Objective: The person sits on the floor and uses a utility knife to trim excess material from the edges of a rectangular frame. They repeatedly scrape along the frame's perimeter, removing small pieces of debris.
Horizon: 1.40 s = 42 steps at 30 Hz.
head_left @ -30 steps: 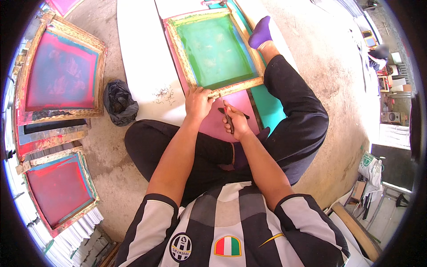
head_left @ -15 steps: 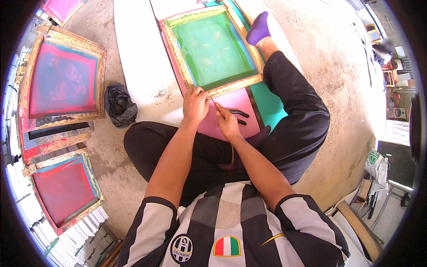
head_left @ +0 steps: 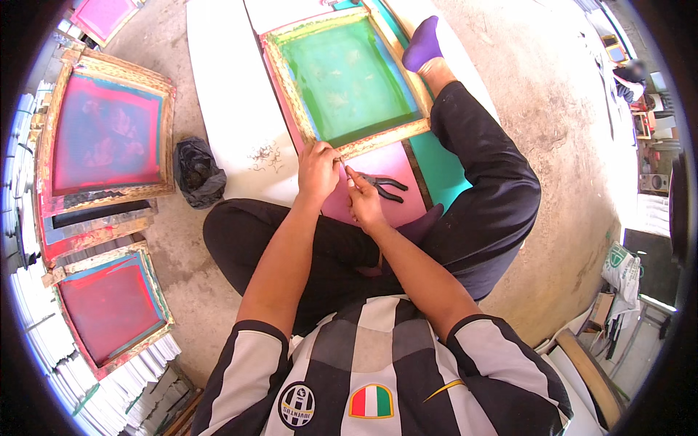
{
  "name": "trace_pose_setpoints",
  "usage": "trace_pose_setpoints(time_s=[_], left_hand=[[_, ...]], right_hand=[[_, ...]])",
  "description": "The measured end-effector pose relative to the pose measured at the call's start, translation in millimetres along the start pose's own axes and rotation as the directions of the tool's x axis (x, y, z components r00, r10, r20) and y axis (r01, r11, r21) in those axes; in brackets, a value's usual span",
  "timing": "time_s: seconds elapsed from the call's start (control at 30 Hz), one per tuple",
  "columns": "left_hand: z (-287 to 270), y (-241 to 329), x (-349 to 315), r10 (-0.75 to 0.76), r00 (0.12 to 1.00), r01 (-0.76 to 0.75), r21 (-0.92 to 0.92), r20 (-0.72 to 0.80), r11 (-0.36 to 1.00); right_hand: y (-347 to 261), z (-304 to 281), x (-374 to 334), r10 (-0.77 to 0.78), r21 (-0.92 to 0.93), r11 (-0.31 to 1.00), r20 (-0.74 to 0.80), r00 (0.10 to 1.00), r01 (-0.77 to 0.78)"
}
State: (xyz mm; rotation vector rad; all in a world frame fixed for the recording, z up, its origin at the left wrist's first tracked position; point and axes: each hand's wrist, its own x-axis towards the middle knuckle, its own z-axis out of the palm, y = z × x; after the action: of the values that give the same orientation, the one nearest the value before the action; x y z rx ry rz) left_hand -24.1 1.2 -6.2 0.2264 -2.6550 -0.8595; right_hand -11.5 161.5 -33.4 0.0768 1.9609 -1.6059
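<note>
A wooden screen-printing frame (head_left: pixel 385 136) with green mesh lies in front of me, its near side toward my crossed legs. At its near left corner, my left hand (head_left: pixel 318 174) is closed with its fingers against the wood. Just right of it, my right hand (head_left: pixel 365 202) is closed round a thin, slender tool (head_left: pixel 345 166), whose tip points at the frame's near edge beside my left fingertips. The tool's exact kind is too small to make out. Dark-handled pliers (head_left: pixel 390 189) rest on the pink board (head_left: pixel 392 163), partly behind my right hand.
Small bent wire bits (head_left: pixel 266 155) are scattered on the white board (head_left: pixel 233 87). A crumpled black plastic bag (head_left: pixel 198 173) sits left of it. More screen frames with pink (head_left: pixel 169 138) and red mesh (head_left: pixel 109 305) stand at the left. My purple-socked foot (head_left: pixel 424 47) is by the frame's right side.
My right hand has drawn back slightly toward me and left, showing more of the pliers. My left hand stays at the frame's corner.
</note>
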Motion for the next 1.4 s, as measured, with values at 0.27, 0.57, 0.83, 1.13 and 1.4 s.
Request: trace_pose_setpoints(time_s=[0.27, 0.57, 0.83, 1.13, 1.4], left_hand=[[3.7, -3.3, 0.3, -0.019, 1.0, 0.019, -0.015, -0.015, 1.0], [0.9, 1.1, 2.3, -0.02, 0.999, 0.018, -0.05, -0.034, 0.999], [2.4, -0.6, 2.1, 0.002, 0.998, -0.005, -0.055, -0.07, 0.998], [-2.0, 0.3, 2.9, 0.001, 1.0, -0.002, -0.074, -0.014, 0.997], [-7.2, 19.8, 3.3, 0.038, 0.999, -0.04, 0.162, 0.02, 0.986]], right_hand=[[-0.6, -0.8, -1.5, -0.465, -0.507, 0.785, -0.101, 0.88, 0.356], [-32.0, -18.9, -15.3, -0.422, -0.844, 0.472, 0.039, 0.906, 0.256], [-23.9, -28.0, -11.6, -0.553, -0.922, 0.244, 0.122, 0.824, 0.301], [-20.8, -32.7, -11.7, -0.542, -0.905, 0.317, 0.074, 0.837, 0.285], [-38.4, -41.3, -17.4, -0.45, -0.809, 0.552, -0.086, 0.889, 0.201]])
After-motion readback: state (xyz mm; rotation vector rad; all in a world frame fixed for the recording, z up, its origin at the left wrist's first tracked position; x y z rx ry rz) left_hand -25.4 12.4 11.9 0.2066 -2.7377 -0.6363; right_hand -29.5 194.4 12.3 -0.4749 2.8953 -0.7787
